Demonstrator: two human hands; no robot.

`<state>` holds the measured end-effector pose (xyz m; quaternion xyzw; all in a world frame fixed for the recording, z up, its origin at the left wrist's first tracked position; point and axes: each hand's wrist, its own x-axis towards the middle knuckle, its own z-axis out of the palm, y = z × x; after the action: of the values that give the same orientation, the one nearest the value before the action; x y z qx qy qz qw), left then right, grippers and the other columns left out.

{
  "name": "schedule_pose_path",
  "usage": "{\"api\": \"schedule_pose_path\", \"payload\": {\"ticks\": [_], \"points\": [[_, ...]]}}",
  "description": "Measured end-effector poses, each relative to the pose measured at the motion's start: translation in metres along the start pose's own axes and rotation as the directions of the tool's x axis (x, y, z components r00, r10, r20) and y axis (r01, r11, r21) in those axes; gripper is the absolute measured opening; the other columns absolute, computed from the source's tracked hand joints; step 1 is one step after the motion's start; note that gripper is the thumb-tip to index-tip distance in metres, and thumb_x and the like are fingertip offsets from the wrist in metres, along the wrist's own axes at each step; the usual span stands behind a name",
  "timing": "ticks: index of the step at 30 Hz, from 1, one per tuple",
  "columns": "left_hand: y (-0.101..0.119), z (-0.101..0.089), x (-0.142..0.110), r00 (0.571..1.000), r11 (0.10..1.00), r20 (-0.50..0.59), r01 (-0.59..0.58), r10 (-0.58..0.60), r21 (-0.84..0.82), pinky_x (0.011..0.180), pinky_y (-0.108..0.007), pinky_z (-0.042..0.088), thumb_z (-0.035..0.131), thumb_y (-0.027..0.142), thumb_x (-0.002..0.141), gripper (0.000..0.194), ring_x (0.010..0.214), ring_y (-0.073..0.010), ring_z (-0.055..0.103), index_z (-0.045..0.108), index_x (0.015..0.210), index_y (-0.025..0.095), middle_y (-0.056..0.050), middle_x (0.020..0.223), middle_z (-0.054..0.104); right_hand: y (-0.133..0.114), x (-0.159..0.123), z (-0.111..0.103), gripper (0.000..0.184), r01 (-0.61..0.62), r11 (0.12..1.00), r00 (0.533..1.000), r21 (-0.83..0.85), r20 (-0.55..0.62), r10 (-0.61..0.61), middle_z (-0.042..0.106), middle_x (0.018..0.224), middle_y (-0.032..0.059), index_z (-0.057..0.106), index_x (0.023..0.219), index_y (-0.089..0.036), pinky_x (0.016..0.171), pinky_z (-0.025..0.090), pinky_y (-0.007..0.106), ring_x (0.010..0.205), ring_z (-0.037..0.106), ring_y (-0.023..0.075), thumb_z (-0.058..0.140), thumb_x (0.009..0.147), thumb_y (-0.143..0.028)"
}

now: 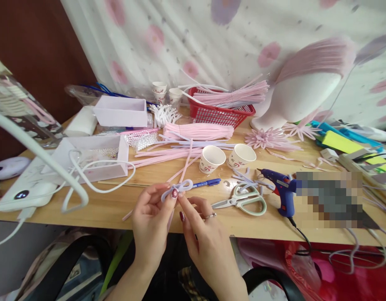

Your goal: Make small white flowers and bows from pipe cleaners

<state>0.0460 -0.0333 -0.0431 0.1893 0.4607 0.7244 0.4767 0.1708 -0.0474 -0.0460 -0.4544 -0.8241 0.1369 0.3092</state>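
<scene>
Over the front edge of the table, my left hand (150, 221) pinches a lavender pipe cleaner bow (187, 184) between thumb and fingers. The bow has small loops, and a pink pipe cleaner (187, 159) stands up behind it. My right hand (208, 236) is closed in on the bow from the other side, its index fingertip pressed against the middle; its other fingers are curled. A blue pen (208, 183) lies just behind the hands. Green-handled scissors (243, 200) rest to the right of my right hand.
Two paper cups (213, 159) stand behind the pen. A blue glue gun (282, 190) sits at right, its cord over the edge. Pink pipe cleaners (199, 131) lie before a red basket (218, 113). At left are a white bead box (125, 156) and looping cable (98, 190).
</scene>
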Motion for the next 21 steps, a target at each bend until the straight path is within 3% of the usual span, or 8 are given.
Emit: {"api": "schedule_pose_path", "payload": {"ticks": [5, 11, 15, 17, 19, 21], "points": [[0.002, 0.001, 0.001, 0.996, 0.994, -0.008, -0.088, 0.089, 0.061, 0.044, -0.017, 0.053, 0.090, 0.028, 0.073, 0.041, 0.044, -0.0109, 0.068, 0.060, 0.101, 0.022, 0.001, 0.076, 0.081, 0.003, 0.001, -0.001, 0.064, 0.015, 1.000, 1.000, 0.022, 0.006, -0.015, 0.063, 0.117, 0.0141, 0.042, 0.155, -0.030, 0.066, 0.063, 0.035, 0.077, 0.071, 0.0207, 0.043, 0.097, -0.003], [0.005, 0.002, 0.008, 0.983, 0.985, -0.074, -0.164, 0.168, 0.061, 0.060, -0.022, 0.063, 0.090, 0.022, 0.070, 0.042, 0.065, -0.0178, 0.079, 0.057, 0.096, 0.021, 0.000, 0.076, 0.082, 0.005, -0.001, -0.007, 0.070, 0.047, 0.999, 0.999, 0.028, 0.008, -0.047, 0.063, 0.114, 0.0124, 0.039, 0.157, -0.033, 0.067, 0.062, 0.035, 0.080, 0.070, 0.0208, 0.042, 0.095, 0.000], [0.008, -0.005, 0.019, 0.984, 0.991, -0.118, -0.131, 0.133, 0.028, 0.074, -0.030, 0.065, 0.092, 0.025, 0.069, 0.046, 0.071, -0.0216, 0.081, 0.056, 0.097, 0.020, -0.002, 0.076, 0.082, 0.009, -0.008, -0.012, 0.064, 0.040, 0.995, 0.996, 0.088, -0.081, -0.033, 0.066, 0.113, 0.0107, 0.045, 0.153, -0.032, 0.073, 0.060, 0.032, 0.089, 0.071, 0.0205, 0.044, 0.097, -0.002], [0.008, -0.006, 0.020, 0.993, 0.997, -0.093, -0.076, 0.077, 0.015, 0.075, -0.031, 0.065, 0.093, 0.025, 0.067, 0.050, 0.071, -0.0217, 0.081, 0.055, 0.099, 0.019, -0.002, 0.076, 0.082, 0.011, -0.011, -0.012, 0.055, 0.002, 0.987, 0.983, 0.163, -0.183, 0.028, 0.067, 0.111, 0.0089, 0.055, 0.145, -0.032, 0.076, 0.058, 0.030, 0.090, 0.070, 0.0193, 0.048, 0.098, -0.005], [0.008, -0.005, 0.016, 0.999, 1.000, -0.038, -0.016, 0.017, 0.015, 0.075, -0.031, 0.065, 0.094, 0.027, 0.066, 0.053, 0.070, -0.0206, 0.081, 0.054, 0.100, 0.019, -0.003, 0.077, 0.082, 0.011, -0.010, -0.011, 0.039, -0.087, 0.947, 0.939, 0.310, -0.291, 0.181, 0.069, 0.107, 0.0064, 0.064, 0.132, -0.031, 0.076, 0.058, 0.029, 0.087, 0.069, 0.0179, 0.055, 0.099, -0.011], [0.006, -0.002, 0.008, 0.999, 0.999, 0.021, 0.027, -0.027, 0.028, 0.075, -0.029, 0.064, 0.094, 0.028, 0.067, 0.054, 0.071, -0.0190, 0.080, 0.054, 0.102, 0.019, -0.002, 0.077, 0.082, 0.010, -0.007, -0.009, 0.024, -0.182, 0.850, 0.887, 0.494, -0.290, 0.358, 0.071, 0.101, 0.0043, 0.067, 0.122, -0.030, 0.071, 0.057, 0.026, 0.082, 0.069, 0.0165, 0.060, 0.100, -0.021]]}}
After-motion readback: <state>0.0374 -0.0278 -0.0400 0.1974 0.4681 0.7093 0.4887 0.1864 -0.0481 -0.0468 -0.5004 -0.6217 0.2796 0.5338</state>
